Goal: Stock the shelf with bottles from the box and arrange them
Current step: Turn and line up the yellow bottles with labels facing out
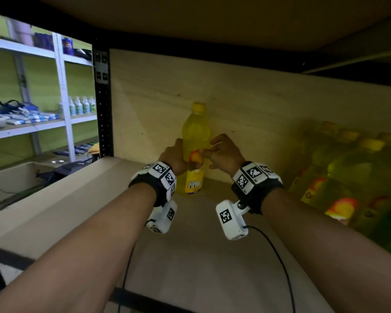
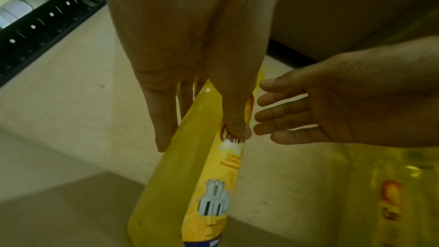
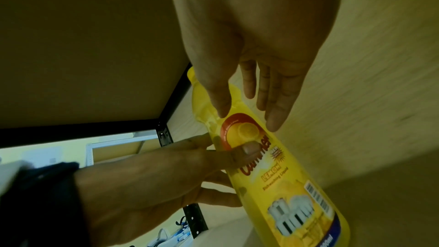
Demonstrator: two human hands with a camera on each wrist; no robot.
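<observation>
A yellow dishwashing-liquid bottle [image 1: 195,129] with a yellow cap stands upright on the wooden shelf board [image 1: 190,256], close to the back panel. My left hand [image 1: 175,155] grips its middle from the left. In the left wrist view its thumb [image 2: 237,127] presses the bottle's label [image 2: 213,204] and its fingers wrap the far side. My right hand [image 1: 215,150] is open at the bottle's right shoulder, fingers straight. In the right wrist view the right hand [image 3: 248,119] hovers over the red lemon logo on the bottle [image 3: 285,185]; contact cannot be told.
Several more yellow bottles [image 1: 348,177] crowd the right side of the shelf, blurred. A black upright post [image 1: 103,109] marks the shelf's left end, and the upper shelf hangs low overhead. White racks [image 1: 63,86] with other goods stand beyond on the left.
</observation>
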